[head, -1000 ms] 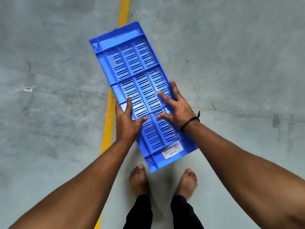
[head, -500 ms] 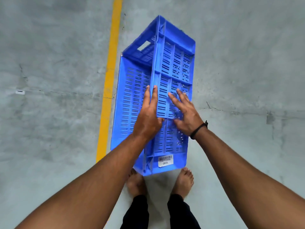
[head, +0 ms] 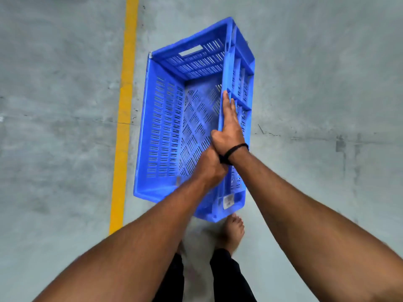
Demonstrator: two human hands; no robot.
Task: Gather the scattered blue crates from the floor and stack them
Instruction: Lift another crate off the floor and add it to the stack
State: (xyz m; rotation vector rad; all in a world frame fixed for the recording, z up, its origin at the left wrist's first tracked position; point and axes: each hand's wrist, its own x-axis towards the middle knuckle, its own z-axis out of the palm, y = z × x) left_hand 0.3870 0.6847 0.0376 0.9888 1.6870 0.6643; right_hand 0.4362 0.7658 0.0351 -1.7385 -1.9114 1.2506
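One blue slotted crate [head: 165,131] fills the middle of the view, its open inside facing me and its right long wall uppermost. My right hand [head: 229,127] lies along that wall's top rim, thumb inside and fingers outside, gripping it. My left hand [head: 210,165] sits just below, closed on the same rim under my right wrist; its fingers are hidden. A white barcode label [head: 228,201] sticks on the near end of the crate. The crate's near corner hangs just above my feet.
Grey concrete floor [head: 65,149] spreads all around, with a yellow painted line [head: 123,127] running front to back just left of the crate. My bare right foot [head: 233,232] stands under the crate's near end. Thin cracks cross the floor.
The crate has rolled from side-wall-up to showing its open inside. Both hands have gone from lying flat on the side wall to clasping its top rim, one behind the other.
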